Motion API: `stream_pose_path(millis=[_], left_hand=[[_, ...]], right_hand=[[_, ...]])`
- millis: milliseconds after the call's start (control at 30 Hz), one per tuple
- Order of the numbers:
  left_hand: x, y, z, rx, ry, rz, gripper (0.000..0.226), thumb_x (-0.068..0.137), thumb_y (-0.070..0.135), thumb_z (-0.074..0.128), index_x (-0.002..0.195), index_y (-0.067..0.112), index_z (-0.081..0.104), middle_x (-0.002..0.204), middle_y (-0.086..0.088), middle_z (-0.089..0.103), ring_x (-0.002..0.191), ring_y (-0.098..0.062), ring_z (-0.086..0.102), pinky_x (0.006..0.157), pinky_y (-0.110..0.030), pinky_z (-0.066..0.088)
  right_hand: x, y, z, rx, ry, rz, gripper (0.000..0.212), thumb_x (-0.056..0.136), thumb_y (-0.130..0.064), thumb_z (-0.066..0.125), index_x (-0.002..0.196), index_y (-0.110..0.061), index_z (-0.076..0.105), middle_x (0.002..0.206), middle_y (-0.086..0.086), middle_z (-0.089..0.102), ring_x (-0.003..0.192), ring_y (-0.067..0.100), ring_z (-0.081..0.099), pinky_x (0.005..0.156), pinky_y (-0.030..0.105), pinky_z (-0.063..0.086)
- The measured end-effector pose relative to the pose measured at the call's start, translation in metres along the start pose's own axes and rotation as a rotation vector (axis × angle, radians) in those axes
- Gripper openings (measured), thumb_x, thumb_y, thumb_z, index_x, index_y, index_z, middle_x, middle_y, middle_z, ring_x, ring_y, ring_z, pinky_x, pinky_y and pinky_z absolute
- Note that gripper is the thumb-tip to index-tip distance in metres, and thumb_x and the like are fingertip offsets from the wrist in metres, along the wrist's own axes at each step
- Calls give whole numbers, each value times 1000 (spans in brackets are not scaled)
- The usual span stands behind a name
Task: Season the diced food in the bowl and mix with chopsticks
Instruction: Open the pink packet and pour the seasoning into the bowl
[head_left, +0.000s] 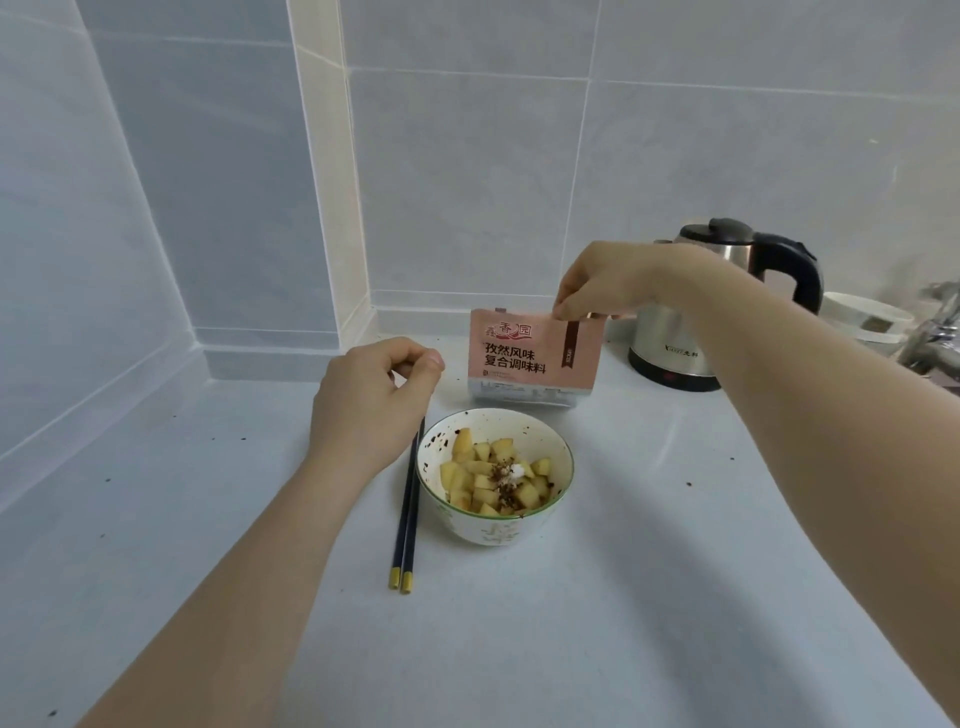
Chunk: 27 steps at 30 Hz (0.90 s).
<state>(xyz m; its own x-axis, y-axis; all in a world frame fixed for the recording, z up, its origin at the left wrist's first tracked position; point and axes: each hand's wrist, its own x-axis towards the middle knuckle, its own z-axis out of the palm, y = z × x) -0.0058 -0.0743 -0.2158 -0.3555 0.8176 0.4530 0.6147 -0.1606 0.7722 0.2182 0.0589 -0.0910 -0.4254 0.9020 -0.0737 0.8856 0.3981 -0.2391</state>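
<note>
Two hands: right hand (597, 283) pinches pink packet (535, 358), printed 孜然风味复合调味料; left hand (371, 400) grip curled, empty.

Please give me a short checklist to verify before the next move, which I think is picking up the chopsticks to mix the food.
1. Seasoning on the diced food: ok, dark flakes and white powder lie on top, unmixed.
2. Seasoning packet put away: not ok, the right hand pinches its top edge behind the bowl.
3. Left hand free: ok, fingers curled, holding nothing that shows.
4. Chopsticks reachable: ok, they lie together on the counter at the bowl's left, far ends under the left hand.
5. Packet closed: cannot tell.
6. Kettle out of the way: ok, it stands far right, behind.
</note>
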Motion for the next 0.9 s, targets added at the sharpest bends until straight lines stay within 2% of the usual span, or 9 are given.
stream_pose_path(millis=[133, 233, 300, 367, 467, 567, 667, 800, 900], left_hand=[[-2, 2, 1, -4, 11, 8, 25, 89, 49, 56, 84, 33, 76, 79, 15, 72, 66, -12, 59, 75, -36, 53], [-2, 0, 1, 38, 2, 36, 14, 95, 41, 63, 91, 33, 74, 83, 15, 71, 56, -5, 53, 69, -35, 50], [-3, 0, 4, 65, -10, 58, 14, 95, 41, 66, 108, 37, 70, 90, 16, 68, 57, -1, 50, 69, -31, 44], [-3, -1, 6, 130, -52, 90, 42, 93, 44, 69, 133, 37, 58, 110, 17, 63, 80, -1, 53, 79, -33, 45], [-3, -4, 9, 215, -124, 122, 74, 88, 46, 76, 153, 32, 42, 138, 7, 54, 118, -19, 54, 102, -46, 45], [-2, -8, 12, 195, -146, 236, 46, 88, 41, 79, 132, 35, 67, 125, 15, 64, 113, -17, 57, 99, -50, 47], [-4, -10, 16, 214, -117, 378, 15, 90, 32, 78, 104, 34, 81, 101, 25, 72, 91, -7, 55, 79, -35, 48], [-6, -10, 19, 248, -97, 474, 13, 90, 33, 78, 101, 31, 83, 99, 20, 78, 84, -15, 59, 74, -40, 50], [-5, -9, 18, 243, -81, 505, 14, 89, 30, 79, 102, 31, 83, 101, 19, 78, 84, -17, 62, 73, -44, 51]], right_hand=[[-7, -4, 7, 27, 64, -70, 19, 96, -34, 63, 103, -25, 78, 94, -12, 74, 93, 11, 64, 84, 30, 44], [-15, -9, 24, -15, 118, -142, 18, 95, -32, 64, 103, -24, 78, 94, -8, 74, 94, 15, 65, 80, 27, 48], [-19, -10, 36, -28, 177, -182, 15, 93, -30, 66, 100, -24, 78, 97, -6, 75, 95, 16, 67, 84, 31, 55], [-26, -9, 46, -49, 188, -211, 12, 93, -28, 67, 97, -25, 78, 95, -8, 75, 95, 16, 68, 88, 34, 57], [-43, -6, 63, -10, 308, -309, 12, 94, -27, 66, 93, -28, 78, 88, -13, 75, 87, 9, 68, 84, 33, 56], [-62, 1, 88, 38, 502, -430, 10, 95, -29, 68, 95, -28, 78, 89, -16, 74, 84, 9, 63, 81, 37, 54], [-76, 13, 111, 120, 690, -508, 11, 94, -31, 72, 103, -27, 77, 93, -17, 73, 84, 11, 58, 75, 34, 52], [-91, 33, 121, 257, 669, -394, 51, 85, -42, 77, 133, -35, 61, 114, -25, 66, 99, 5, 52, 87, 20, 43], [-91, 40, 123, 228, 666, -355, 61, 81, -40, 82, 136, -37, 56, 116, -28, 62, 101, 3, 49, 87, 19, 39]])
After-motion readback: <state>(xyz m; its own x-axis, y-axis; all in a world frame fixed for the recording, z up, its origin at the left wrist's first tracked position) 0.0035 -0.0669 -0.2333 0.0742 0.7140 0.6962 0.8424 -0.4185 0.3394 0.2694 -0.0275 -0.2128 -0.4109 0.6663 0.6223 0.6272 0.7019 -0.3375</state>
